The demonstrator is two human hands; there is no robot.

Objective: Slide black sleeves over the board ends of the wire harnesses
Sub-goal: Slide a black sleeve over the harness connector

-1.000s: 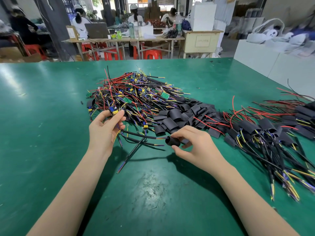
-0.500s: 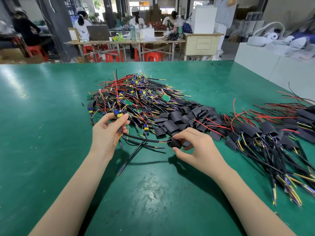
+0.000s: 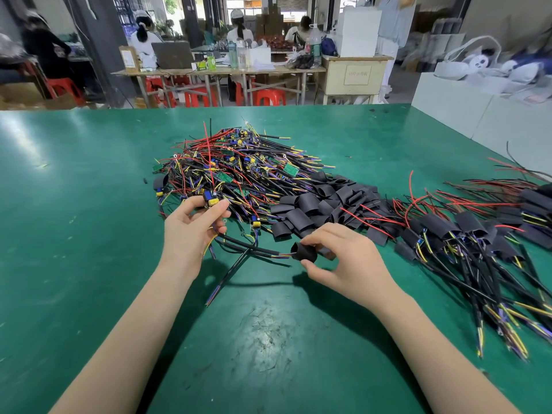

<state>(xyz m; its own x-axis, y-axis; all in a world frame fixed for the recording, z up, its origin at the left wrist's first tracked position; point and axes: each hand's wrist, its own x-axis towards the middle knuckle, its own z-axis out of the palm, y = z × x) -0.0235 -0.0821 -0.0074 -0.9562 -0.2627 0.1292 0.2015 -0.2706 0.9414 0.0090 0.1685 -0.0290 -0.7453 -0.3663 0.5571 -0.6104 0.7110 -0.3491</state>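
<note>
left hand [image 3: 191, 231]: grip clamped on harness [image 3: 239, 249] board end, above green desk [image 3: 89, 234] | right hand [image 3: 343, 258]: grip pinching black sleeve [image 3: 303, 252] at the harness wire tips | loose sleeves [image 3: 322, 204] just behind

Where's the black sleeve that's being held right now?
In the head view, the black sleeve is centre frame, pinched by the right hand, just in front of the loose sleeve pile.

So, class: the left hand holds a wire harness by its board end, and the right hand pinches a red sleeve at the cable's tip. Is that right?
Not quite. In the head view, the sleeve pinched by the right hand is black, not red. The rest holds: the left hand holds the wire harness by its board end.
</note>
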